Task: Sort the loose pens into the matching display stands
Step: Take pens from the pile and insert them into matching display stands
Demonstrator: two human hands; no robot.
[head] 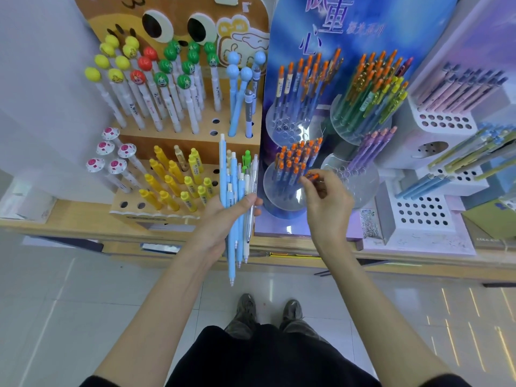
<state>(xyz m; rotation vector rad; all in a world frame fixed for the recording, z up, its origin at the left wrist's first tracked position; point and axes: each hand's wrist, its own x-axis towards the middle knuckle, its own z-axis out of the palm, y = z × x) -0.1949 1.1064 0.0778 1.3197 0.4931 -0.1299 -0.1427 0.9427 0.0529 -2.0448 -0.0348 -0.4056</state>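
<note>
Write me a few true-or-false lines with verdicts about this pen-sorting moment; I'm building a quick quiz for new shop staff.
1. The left hand grips a bundle of mostly light blue pens. True.
2. The right hand holds nothing. False: it pinches an orange-tipped pen by the front clear stand.
3. The yellow pens stand in the wooden stand. True.
4. The purple pens stand in the wooden stand. False: they stand in a clear round stand further right.
</note>
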